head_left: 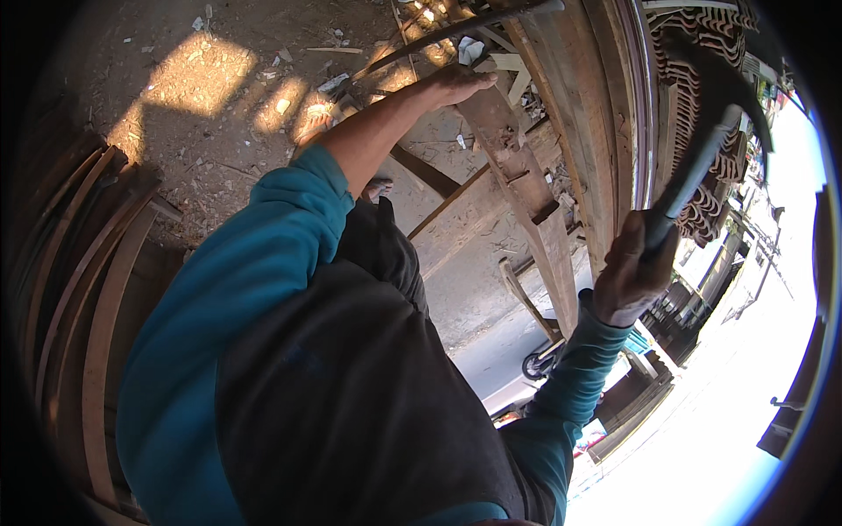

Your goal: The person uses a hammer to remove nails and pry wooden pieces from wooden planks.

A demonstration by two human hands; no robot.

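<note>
My right hand (633, 273) is raised at the right, its fingers wrapped round the dark grip of a claw hammer (688, 180). The hammer has a metal shaft, and its dark curved head is up in the air, well apart from the wood. My left arm reaches out ahead, and the left hand (463, 85) grips the far end of a notched wooden beam (517, 171). Its fingertips are partly hidden at the beam's edge. Dark recesses are cut into the beam's face, and it slants from my left hand back toward my right forearm.
Long planks (574, 96) stand along the beam's right side, with stacked curved roof tiles (706, 140) behind. Another board (465, 210) crosses beneath the beam. More boards (110, 333) are stacked at the left. Wood chips litter the dirt ground (197, 123). A wheel (535, 364) shows lower down.
</note>
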